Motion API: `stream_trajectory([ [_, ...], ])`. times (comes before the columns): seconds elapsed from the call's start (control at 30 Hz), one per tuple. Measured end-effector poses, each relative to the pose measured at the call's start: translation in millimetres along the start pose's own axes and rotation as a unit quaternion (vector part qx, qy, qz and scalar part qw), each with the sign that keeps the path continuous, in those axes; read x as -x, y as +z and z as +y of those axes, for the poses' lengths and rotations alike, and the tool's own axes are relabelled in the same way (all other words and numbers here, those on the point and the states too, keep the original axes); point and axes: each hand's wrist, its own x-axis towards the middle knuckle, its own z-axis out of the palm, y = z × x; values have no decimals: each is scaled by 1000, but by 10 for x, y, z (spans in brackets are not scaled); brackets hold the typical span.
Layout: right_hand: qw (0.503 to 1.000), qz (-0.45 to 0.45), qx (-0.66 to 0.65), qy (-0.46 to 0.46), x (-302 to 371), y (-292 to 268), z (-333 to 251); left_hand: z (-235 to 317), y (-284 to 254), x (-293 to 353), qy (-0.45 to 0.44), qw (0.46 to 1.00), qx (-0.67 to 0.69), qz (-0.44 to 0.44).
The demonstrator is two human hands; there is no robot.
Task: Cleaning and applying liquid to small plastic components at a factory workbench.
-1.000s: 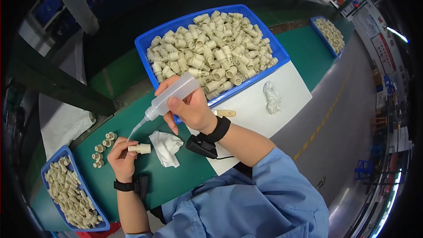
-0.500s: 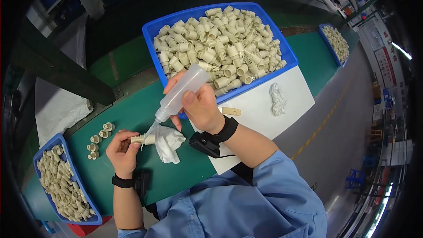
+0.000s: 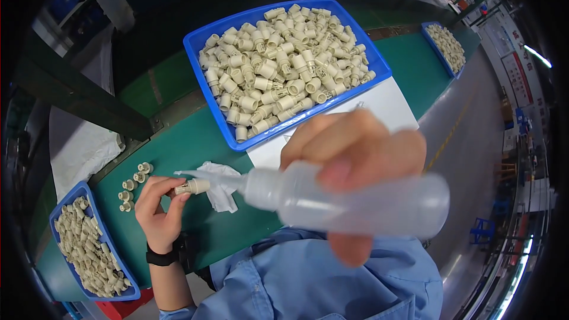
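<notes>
Between the thumb and fingers of my left hand (image 3: 159,210) is a cream plastic fitting (image 3: 195,186), lying sideways over the green bench. My right hand (image 3: 361,160) is wrapped round a translucent squeeze bottle (image 3: 355,207) with a long thin nozzle, raised close to the camera and somewhat blurred. The bottle lies nearly level, its nozzle pointing left; in the picture the tip overlaps the area just above the fitting, but whether they touch I cannot tell. A crumpled white cloth (image 3: 222,197) rests on the bench behind the nozzle. Several similar fittings (image 3: 127,185) stand in a row left of my left hand.
A large blue tray (image 3: 237,142) heaped with cream fittings stands ahead, partly beside a white sheet (image 3: 388,98). Another blue tray (image 3: 106,243) of small cream parts is at the left, and a third (image 3: 444,62) at the far right. A dark green post (image 3: 89,89) rises at left.
My right hand has lifted the bottle toward the camera and right, turning it from steeply tilted to nearly level. My left hand still holds the fitting, shifted only slightly.
</notes>
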Motion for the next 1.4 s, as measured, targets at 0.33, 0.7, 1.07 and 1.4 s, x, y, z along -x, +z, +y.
stream_trajectory([
  [0.33, 916, 139, -220, 305, 356, 519, 883, -506, 116, 236, -86, 971, 206, 81],
  [0.7, 900, 253, -148, 324, 853, 522, 1033, -434, 136, 124, -90, 988, 104, 63],
  [1.07, 923, 181, -115, 318, 889, 625, 906, -427, 159, 136, -63, 991, 100, 59],
  [1.4, 948, 134, 7, 289, 911, 577, 921, -412, 157, 153, -86, 989, 99, 69],
])
